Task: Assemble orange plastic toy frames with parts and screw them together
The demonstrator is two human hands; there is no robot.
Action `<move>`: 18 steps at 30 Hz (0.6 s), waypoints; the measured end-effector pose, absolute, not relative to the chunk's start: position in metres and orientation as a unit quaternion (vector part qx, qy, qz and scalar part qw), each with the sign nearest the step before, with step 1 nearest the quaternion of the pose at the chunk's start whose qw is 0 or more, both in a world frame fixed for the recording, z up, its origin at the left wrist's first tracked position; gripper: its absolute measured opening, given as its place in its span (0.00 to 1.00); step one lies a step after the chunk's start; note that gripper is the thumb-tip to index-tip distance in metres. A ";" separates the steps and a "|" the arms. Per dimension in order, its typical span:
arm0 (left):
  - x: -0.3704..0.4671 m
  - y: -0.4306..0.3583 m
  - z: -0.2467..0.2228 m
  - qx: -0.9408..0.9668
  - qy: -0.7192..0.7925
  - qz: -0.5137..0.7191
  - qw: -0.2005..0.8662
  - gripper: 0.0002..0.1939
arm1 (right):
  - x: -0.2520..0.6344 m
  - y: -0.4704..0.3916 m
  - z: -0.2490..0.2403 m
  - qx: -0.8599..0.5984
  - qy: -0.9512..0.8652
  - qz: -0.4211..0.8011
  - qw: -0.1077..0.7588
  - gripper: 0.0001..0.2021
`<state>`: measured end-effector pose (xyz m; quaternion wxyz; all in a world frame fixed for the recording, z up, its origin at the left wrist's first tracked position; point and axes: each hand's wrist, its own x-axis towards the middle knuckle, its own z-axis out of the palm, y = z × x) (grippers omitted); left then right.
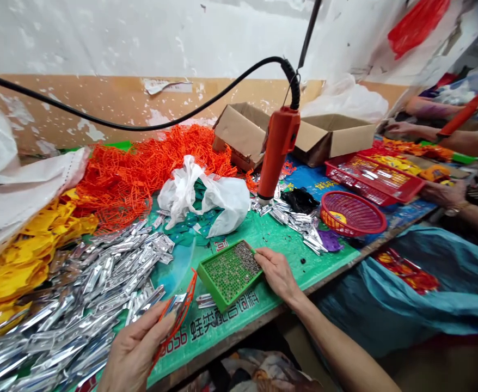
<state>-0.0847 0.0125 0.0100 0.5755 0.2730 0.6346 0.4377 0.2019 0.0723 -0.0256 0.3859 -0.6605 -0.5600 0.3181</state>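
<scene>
I see the left hand [141,340] pinching orange strips [190,288] and a metal piece [179,299], while the right hand [277,273], apparently positioning the green tray [209,287], grips its edge and should keep it level.

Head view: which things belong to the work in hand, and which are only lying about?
Belonging, it seems:
orange strips, in the left hand
green tray, in the right hand
hanging orange tool
heap of metal pieces

Probably just lying about:
cardboard boxes
round red basket

Open cardboard box [345,142] near peeling wall [141,38]; pale plastic bag [347,100] behind box; red plastic [419,24] hanging upper right.
</scene>
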 end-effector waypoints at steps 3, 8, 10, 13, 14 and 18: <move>-0.088 0.013 0.012 0.286 0.637 0.432 0.570 0.26 | 0.212 0.071 -0.029 -0.687 -0.551 0.278 0.384 0.18; -0.085 0.010 0.013 0.369 0.597 0.433 0.565 0.21 | 0.243 0.074 -0.041 -0.742 -0.541 0.171 0.358 0.21; -0.082 0.009 0.012 0.387 0.590 0.437 0.558 0.20 | 0.246 0.074 -0.045 -0.747 -0.554 0.139 0.339 0.20; -0.079 0.008 0.010 0.394 0.582 0.440 0.559 0.17 | 0.242 0.073 -0.048 -0.755 -0.570 0.092 0.312 0.19; -0.078 0.008 0.010 0.393 0.578 0.440 0.563 0.16 | 0.239 0.073 -0.049 -0.758 -0.573 0.076 0.303 0.18; -0.079 0.007 0.011 0.387 0.576 0.437 0.572 0.15 | 0.231 0.073 -0.048 -0.761 -0.590 0.021 0.269 0.16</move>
